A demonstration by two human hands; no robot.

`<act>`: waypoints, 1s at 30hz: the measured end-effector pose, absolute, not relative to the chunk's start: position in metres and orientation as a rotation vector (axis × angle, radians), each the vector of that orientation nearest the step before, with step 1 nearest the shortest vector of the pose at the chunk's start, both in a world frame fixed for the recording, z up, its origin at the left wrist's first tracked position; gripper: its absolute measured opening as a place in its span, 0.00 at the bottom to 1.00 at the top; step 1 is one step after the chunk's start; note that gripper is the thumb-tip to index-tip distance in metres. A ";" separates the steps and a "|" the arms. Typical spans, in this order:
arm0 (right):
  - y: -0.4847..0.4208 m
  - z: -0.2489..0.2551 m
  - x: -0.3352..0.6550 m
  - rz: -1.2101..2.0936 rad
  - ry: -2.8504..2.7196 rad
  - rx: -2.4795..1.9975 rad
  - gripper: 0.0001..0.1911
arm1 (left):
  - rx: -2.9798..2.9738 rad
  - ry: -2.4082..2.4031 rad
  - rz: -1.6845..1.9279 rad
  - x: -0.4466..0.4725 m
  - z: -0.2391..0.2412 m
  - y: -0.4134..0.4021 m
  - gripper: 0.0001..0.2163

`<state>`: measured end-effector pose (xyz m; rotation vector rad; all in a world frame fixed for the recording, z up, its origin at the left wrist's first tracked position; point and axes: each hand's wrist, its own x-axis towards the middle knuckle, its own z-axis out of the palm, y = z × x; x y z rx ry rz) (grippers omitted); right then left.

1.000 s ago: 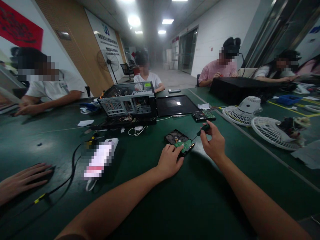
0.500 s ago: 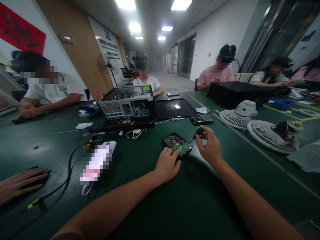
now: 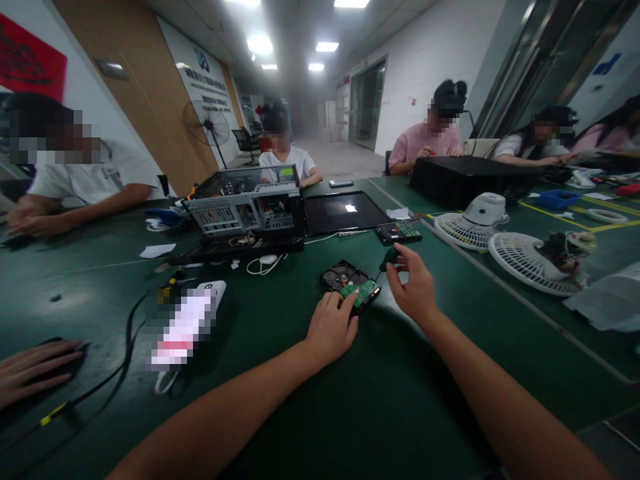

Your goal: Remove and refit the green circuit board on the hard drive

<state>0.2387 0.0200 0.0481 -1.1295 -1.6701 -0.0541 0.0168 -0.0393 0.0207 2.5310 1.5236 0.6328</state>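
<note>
The drive (image 3: 353, 285) is laid flat on the green table (image 3: 400, 407), in front of the person, with its green board (image 3: 364, 291) turned up. It is touched from the near side by the left hand (image 3: 331, 325), whose fingers are bent and set on the board and near edge; whether the edge is also pinched by the thumb cannot be told. The screwdriver (image 3: 388, 259) is grasped by the handle between the thumb and fingers of the right hand (image 3: 414, 283), which is raised just beside the drive. Its shaft is slanted down to the board's right side; whether a screw is met by the tip cannot be made out.

Beyond the drive, a second drive (image 3: 399, 232) is placed on the table, well apart from both hands. Farther left, an opened PC case (image 3: 245, 210) is seen, and beside it a black panel (image 3: 345, 212) is laid flat. White fan parts (image 3: 533, 263) are set out on the right. To the left, a phone (image 3: 183, 330) is left lying near a black cable (image 3: 129, 337), and a co-worker's hand (image 3: 37, 370) is rested on something dark at the edge of view. Other people are seated around the table.
</note>
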 end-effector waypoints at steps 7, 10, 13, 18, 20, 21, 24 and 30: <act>0.025 0.042 0.236 0.009 -1.640 -1.056 0.27 | 2.499 1.568 0.677 0.017 0.018 -0.040 0.24; 0.027 0.041 0.238 -0.060 -1.617 -1.109 0.27 | 2.506 1.585 0.714 0.017 0.019 -0.040 0.23; 0.027 0.041 0.240 -0.154 -1.618 -1.133 0.26 | 2.527 1.585 0.746 0.016 0.020 -0.041 0.23; 0.025 0.042 0.239 -0.213 -1.649 -1.081 0.24 | 2.574 1.518 0.762 0.017 0.016 -0.038 0.23; 0.025 0.042 0.237 -0.190 -1.636 -1.060 0.24 | 2.585 1.476 0.766 0.017 0.014 -0.037 0.23; 0.026 0.041 0.236 -0.168 -1.629 -1.051 0.25 | 2.588 1.459 0.770 0.017 0.014 -0.037 0.23; 0.025 0.042 0.235 -0.127 -1.613 -1.047 0.24 | 2.590 1.434 0.777 0.017 0.013 -0.037 0.25; 0.023 0.046 0.236 -0.221 -1.648 -1.044 0.22 | 2.596 1.442 0.759 0.016 0.015 -0.038 0.23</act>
